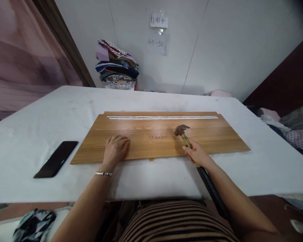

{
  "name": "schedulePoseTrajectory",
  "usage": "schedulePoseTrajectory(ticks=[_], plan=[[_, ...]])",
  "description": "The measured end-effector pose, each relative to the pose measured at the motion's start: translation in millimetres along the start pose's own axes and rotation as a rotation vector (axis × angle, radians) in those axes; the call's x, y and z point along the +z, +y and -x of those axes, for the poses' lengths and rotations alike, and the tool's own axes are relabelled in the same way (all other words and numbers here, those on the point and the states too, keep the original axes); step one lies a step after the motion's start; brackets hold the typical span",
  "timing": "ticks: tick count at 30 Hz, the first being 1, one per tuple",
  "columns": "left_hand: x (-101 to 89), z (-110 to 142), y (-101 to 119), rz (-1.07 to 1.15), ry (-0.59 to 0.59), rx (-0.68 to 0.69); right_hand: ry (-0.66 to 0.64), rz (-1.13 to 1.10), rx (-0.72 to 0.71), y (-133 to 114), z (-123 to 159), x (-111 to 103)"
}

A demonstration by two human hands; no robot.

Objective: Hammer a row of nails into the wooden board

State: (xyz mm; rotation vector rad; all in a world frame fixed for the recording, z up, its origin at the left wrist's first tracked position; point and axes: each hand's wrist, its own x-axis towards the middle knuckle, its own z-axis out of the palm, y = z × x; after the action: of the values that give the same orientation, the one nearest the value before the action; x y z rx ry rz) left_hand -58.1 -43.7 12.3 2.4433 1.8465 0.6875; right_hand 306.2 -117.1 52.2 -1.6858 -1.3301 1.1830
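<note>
My right hand (197, 153) grips a claw hammer (187, 140) partway up its handle. The rusty head is over the right middle of a wooden board (141, 148), and I cannot tell whether it touches. The black grip runs back under my forearm. A short row of several small nails (159, 136) shows in the board, left of the hammer head. Near the board's front left, my left hand (115, 148) rests on the wood with its fingers curled in. Its palm side is hidden, and nothing shows in it.
Two white strips (161, 117) run along the board's far side. A black phone (57, 159) lies left of the board on the white-covered table (154, 181). Folded clothes (117, 65) are stacked by the wall, beside taped paper notes (158, 22). More fabric lies at right.
</note>
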Motion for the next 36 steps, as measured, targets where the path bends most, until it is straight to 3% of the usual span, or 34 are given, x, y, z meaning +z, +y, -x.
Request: schedulePoseTrajectory(ticks=[36], plan=[[7.0, 1.9, -6.5, 0.004, 0.023, -0.057, -0.022, 0.009, 0.010, 2.5, -1.9, 0.4]])
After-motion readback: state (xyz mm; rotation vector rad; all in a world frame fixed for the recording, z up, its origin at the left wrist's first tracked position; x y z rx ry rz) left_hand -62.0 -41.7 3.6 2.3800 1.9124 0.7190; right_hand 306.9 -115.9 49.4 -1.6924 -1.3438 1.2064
